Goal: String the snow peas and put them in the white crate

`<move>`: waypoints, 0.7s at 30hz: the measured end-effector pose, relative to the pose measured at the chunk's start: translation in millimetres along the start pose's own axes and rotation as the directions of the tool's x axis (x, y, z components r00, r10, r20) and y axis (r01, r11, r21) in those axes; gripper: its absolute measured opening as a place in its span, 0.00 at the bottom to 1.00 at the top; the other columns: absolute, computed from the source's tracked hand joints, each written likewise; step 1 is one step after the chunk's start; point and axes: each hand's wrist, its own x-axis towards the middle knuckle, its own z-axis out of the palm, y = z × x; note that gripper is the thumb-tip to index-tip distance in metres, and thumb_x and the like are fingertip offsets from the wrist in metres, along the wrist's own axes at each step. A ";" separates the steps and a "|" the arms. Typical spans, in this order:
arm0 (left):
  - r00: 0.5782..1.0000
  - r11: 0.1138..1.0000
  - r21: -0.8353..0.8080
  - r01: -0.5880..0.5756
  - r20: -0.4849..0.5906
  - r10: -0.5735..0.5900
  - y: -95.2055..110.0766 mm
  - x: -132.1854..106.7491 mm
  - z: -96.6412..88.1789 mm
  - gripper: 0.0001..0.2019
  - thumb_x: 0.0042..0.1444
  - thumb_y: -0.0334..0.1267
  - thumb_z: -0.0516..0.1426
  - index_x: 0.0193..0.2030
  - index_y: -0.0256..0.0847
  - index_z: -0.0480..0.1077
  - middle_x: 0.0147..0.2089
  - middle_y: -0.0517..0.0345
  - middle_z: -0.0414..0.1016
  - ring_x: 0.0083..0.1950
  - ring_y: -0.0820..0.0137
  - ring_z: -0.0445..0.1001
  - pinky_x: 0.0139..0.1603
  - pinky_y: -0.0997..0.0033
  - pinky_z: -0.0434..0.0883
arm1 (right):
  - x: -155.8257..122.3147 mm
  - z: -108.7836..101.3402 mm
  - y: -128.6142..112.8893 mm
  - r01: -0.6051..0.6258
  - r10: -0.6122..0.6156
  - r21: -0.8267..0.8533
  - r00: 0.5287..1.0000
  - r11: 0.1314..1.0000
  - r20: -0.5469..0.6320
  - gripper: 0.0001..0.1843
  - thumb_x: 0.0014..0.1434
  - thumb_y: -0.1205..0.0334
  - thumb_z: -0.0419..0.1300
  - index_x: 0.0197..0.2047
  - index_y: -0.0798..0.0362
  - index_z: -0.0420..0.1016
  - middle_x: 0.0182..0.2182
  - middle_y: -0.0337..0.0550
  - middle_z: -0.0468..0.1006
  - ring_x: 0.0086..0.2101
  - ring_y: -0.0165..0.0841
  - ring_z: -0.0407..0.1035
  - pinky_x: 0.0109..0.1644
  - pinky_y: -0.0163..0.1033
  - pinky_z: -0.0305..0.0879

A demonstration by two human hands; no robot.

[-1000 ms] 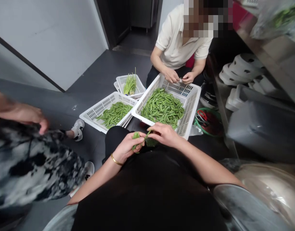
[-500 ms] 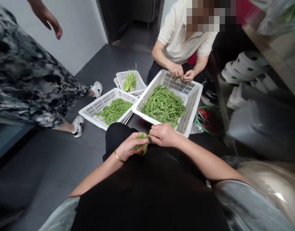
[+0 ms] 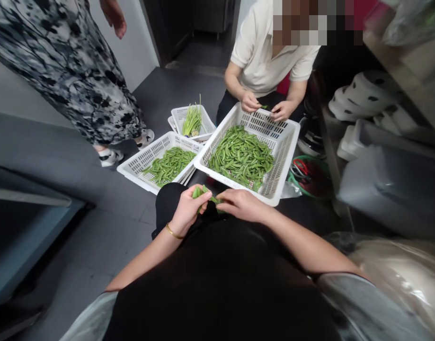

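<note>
My left hand (image 3: 190, 207) is closed around several green pea pods (image 3: 199, 192), with a gold bangle at its wrist. Close beside it, my right hand (image 3: 240, 204) has its fingertips together at the end of a pod (image 3: 214, 199) that sticks out from the left hand. Both hands are above my dark lap. Just beyond them stands a large white basket (image 3: 235, 179) with a heap of pea pods (image 3: 243, 154) in it. A lower white basket (image 3: 134, 176) to its left holds more pods (image 3: 171, 163).
Opposite me a co-worker in a cream shirt (image 3: 256, 61) fingers a pod over the large basket. At left stands a person in a patterned skirt (image 3: 82, 71). Green stalks lie in a small basket (image 3: 178, 112). Grey bins (image 3: 384, 184) and a shelf line the right side.
My left hand has risen slightly, and my right hand's fingers have straightened. The co-worker's hands have parted a little. The person at left has shifted, with the skirt and hand farther right.
</note>
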 end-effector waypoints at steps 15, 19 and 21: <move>0.998 0.852 -0.523 0.034 0.055 -0.006 -17.2 14.1 25.8 0.08 0.47 0.35 0.64 0.31 0.37 0.69 0.19 0.66 0.62 0.16 0.82 0.56 0.15 0.84 0.54 | 25.0 38.8 8.5 0.068 0.014 0.130 0.837 0.989 -0.547 0.18 0.65 0.59 0.47 0.28 0.55 0.70 0.23 0.42 0.73 0.26 0.29 0.67 0.33 0.34 0.62; 0.999 0.921 -0.388 -0.036 -0.009 0.036 -2.9 27.6 13.8 0.05 0.48 0.32 0.62 0.31 0.37 0.69 0.18 0.64 0.65 0.16 0.81 0.57 0.16 0.82 0.55 | 15.1 25.8 17.6 -0.047 -0.004 -0.179 0.962 0.983 -0.273 0.19 0.65 0.60 0.47 0.28 0.56 0.73 0.23 0.45 0.73 0.26 0.31 0.66 0.30 0.35 0.57; 1.000 0.936 -0.352 0.016 0.030 -0.006 6.7 39.9 0.4 0.05 0.46 0.31 0.61 0.29 0.36 0.68 0.20 0.61 0.67 0.16 0.81 0.57 0.15 0.82 0.54 | 6.4 16.5 18.5 0.021 -0.014 -0.144 0.999 0.989 0.050 0.16 0.64 0.59 0.50 0.31 0.55 0.75 0.26 0.43 0.75 0.27 0.30 0.68 0.29 0.33 0.56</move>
